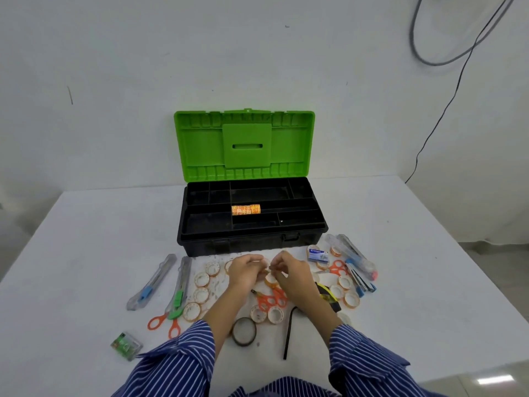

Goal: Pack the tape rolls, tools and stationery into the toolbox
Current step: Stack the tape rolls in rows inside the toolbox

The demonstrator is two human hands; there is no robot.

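Toolbox (252,219) open, far centre of tabletop (86,239); one stack of tape rolls (246,210) already inside. Left hand (246,270) and right hand (289,272) meet just before box, fingers curled, gathering small rolls (270,279); exact grip unclear. Likely step: stacking rolls. Next: lift stack into compartment. Scissors (270,300), cutters (151,282) wait nearby.

Both forearms extended forward from the bottom of the view, each in a blue sleeve with white stripes pushed back short of the wrist. The left hand (245,271) lay palm down, knuckles up, fingers curled inward toward the right. The right hand (289,269) was held just beside it, fingers bent and fingertips (274,267) drawn together in a pinch. The two hands nearly met at the fingertips; what they held could not be made out
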